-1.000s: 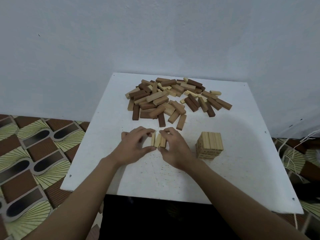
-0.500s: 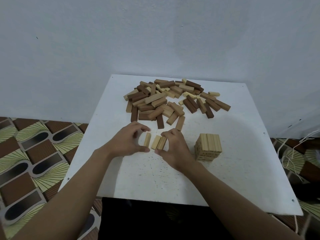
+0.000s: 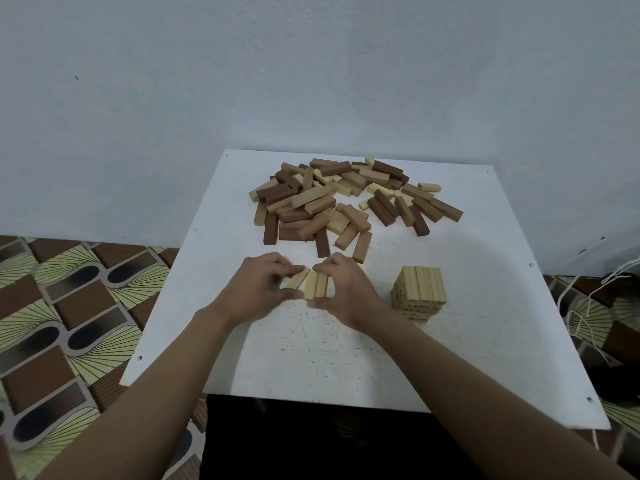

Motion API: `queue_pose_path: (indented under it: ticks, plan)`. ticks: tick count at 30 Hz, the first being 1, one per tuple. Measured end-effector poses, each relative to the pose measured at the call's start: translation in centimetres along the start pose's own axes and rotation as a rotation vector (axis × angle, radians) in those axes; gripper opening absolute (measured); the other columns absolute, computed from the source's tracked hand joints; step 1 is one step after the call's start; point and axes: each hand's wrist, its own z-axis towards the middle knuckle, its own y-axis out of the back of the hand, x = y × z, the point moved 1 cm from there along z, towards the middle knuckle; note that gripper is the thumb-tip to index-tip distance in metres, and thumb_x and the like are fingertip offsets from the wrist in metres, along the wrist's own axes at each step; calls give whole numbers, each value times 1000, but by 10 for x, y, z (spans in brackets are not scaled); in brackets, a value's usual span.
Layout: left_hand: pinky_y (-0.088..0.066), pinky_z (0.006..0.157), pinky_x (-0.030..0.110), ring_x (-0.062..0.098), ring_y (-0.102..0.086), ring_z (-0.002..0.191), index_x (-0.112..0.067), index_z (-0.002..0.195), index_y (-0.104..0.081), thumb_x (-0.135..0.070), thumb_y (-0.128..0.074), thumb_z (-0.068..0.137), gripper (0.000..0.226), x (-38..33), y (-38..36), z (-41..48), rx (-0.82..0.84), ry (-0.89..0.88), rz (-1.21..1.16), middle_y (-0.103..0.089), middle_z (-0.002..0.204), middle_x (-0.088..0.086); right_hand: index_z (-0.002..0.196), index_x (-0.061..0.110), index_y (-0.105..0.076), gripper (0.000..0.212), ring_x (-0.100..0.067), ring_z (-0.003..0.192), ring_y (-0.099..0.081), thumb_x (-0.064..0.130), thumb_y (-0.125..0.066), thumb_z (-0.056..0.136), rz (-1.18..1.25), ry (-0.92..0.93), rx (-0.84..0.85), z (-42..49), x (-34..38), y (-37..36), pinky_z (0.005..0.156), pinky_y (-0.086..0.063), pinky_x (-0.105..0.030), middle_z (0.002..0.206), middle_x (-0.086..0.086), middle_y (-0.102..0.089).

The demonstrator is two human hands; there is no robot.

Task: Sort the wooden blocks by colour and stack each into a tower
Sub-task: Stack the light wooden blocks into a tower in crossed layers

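Observation:
A heap of mixed wooden blocks [image 3: 346,202], light, mid-brown and dark brown, lies at the back of the white table [image 3: 311,358]. A short tower of light blocks [image 3: 419,292] stands at the right. In the middle, three light blocks lie on the table between my hands. My left hand [image 3: 258,289] pinches the tilted left block [image 3: 298,278] between thumb and fingers. My right hand [image 3: 341,289] holds the other two blocks [image 3: 316,285], which lie side by side, between thumb and fingertips.
A pale wall rises right behind the table. Patterned brown and yellow floor tiles [image 3: 69,306] show on the left. White cords [image 3: 588,306] hang off the table's right side. A dark gap lies under the near edge.
My left hand has brought its light block back towards the pair held by my right hand, closing the gap seen half a second ago. The tower and heap are unchanged.

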Motion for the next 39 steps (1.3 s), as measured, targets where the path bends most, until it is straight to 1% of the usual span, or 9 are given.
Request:
queue_pose_path:
  ticks: [4,9,13,19,24,28,32,35,39]
  plan:
    - [-48,75,17,6,-61,85,-24,125,-73,-39,-94,65,65,-4,6,-2,43,7,19,-69,98,-13,132,8,-60,61,-23,114,-47,19,-84,77,-7,22,-1,1,1,0,89,-39,-31,124,-5,-55]
    - [-48,72,13,8,-62,79,-22,131,-66,-27,-94,71,66,-8,7,1,39,74,-60,-70,88,-10,128,10,-62,52,-23,110,-47,17,-80,80,-23,31,24,4,6,2,89,-43,-39,121,-4,-55]
    - [-47,65,20,13,-61,75,-26,114,-74,-32,-93,71,47,-11,7,6,81,52,-20,-71,86,-7,134,11,-58,57,-23,113,-45,14,-79,81,-22,37,58,5,6,3,92,-41,-37,125,-5,-53]
    - [-43,60,22,12,-56,65,-27,94,-67,-50,-95,60,50,-14,-1,-3,11,119,-32,-64,71,-5,126,-2,-61,49,-33,114,-54,-3,-72,79,24,96,-10,-1,7,1,97,-43,-39,124,-18,-61]
    - [-32,79,34,6,-54,84,-36,108,-63,-79,-76,61,65,-14,-12,-13,-112,168,209,-61,81,-15,142,4,-51,72,-25,128,-50,-9,-72,75,132,94,-39,-4,1,-5,103,-45,-35,138,-12,-56]
    - [-31,90,36,5,-50,101,-38,122,-61,-84,-73,59,79,-12,-14,-18,-95,207,148,-58,102,-17,144,6,-49,75,-21,126,-48,-7,-77,75,75,108,-129,-9,-4,-11,96,-45,-24,135,-10,-54]
    - [-35,105,40,0,-50,108,-33,140,-56,-62,-82,72,78,-6,-4,-21,-1,192,40,-52,118,-18,136,7,-57,56,-21,116,-51,0,-73,83,14,73,-204,-15,-5,-16,91,-44,-25,124,-9,-59]
    - [-44,100,48,0,-56,96,-33,133,-64,-40,-81,84,52,-1,0,-20,20,138,-7,-58,116,-22,128,6,-63,37,-21,110,-54,6,-66,90,2,84,-220,-16,-3,-20,90,-44,-26,120,-8,-63]
    - [-36,101,48,3,-58,96,-31,126,-72,-41,-80,85,43,-3,-3,-14,-37,108,59,-64,107,-17,118,2,-67,29,-23,104,-56,11,-65,91,3,100,-231,-12,-3,-23,88,-45,-30,115,-10,-65]
